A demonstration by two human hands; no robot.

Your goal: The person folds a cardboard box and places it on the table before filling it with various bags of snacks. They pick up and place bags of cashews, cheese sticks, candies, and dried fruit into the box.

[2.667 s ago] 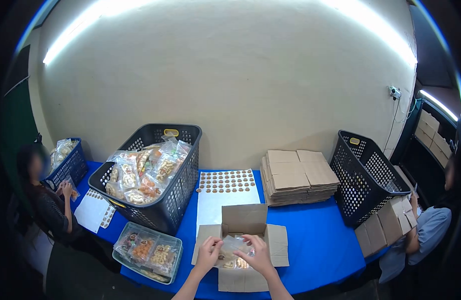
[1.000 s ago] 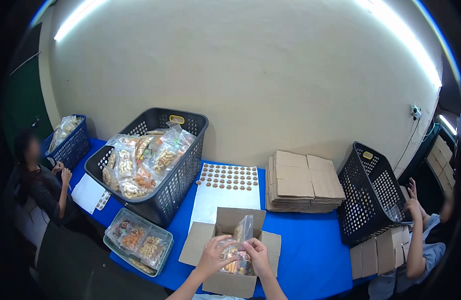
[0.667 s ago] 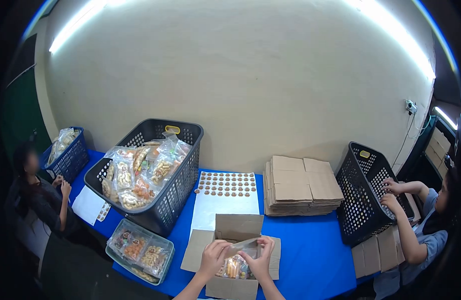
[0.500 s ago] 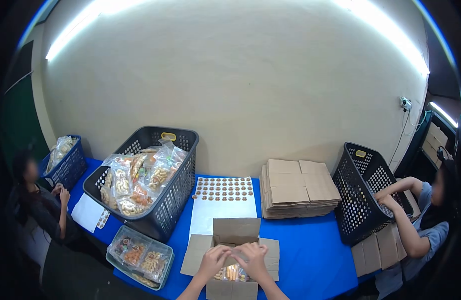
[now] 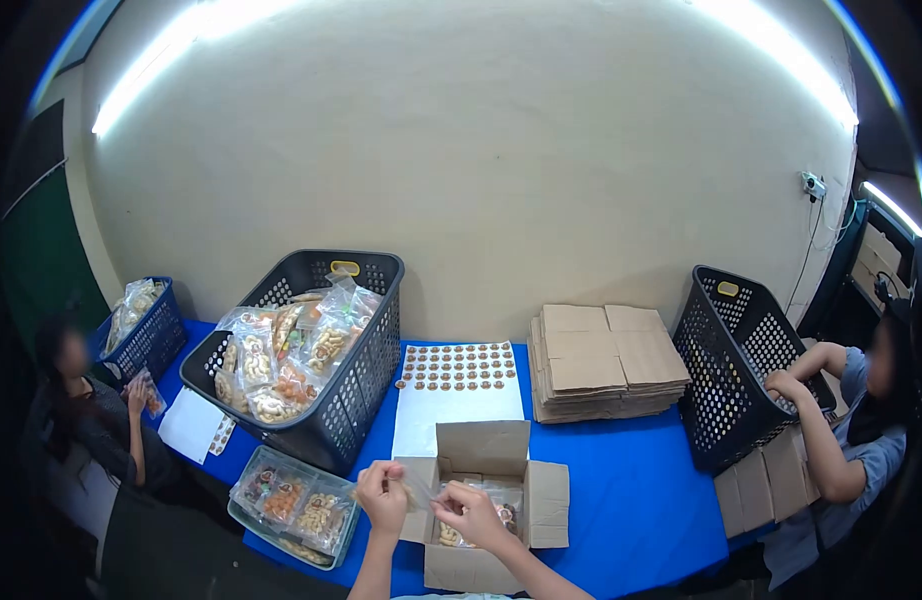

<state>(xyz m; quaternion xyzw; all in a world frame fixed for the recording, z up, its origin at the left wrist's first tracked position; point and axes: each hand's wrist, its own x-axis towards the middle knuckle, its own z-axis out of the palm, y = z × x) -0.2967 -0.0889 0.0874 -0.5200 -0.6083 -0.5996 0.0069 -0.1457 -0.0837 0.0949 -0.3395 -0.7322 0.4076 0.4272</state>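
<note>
My left hand (image 5: pixel 383 497) is closed on a clear plastic bag (image 5: pixel 418 486), raised at the left side of an open cardboard box (image 5: pixel 478 572). My right hand (image 5: pixel 468 514) pinches the other edge of this bag above the box. What the bag contains is mostly hidden by my fingers. Inside the box lie clear snack packets (image 5: pixel 507 514), partly covered by my right hand. The box flaps are spread outward. Behind it lies a white sticker sheet (image 5: pixel 456 408) with rows of small round brown stickers.
A large black basket (image 5: pixel 366 390) full of snack packets stands left, with a clear plastic tub (image 5: pixel 349 535) of packets before it. Flattened cartons (image 5: pixel 611 350) are stacked right of the sheet. Two co-workers are at the sides, one reaching into another black basket (image 5: pixel 706 400).
My hands have shifted left from above the middle of the box, and a clear bag now shows between them. The co-worker on the left now holds up a small packet.
</note>
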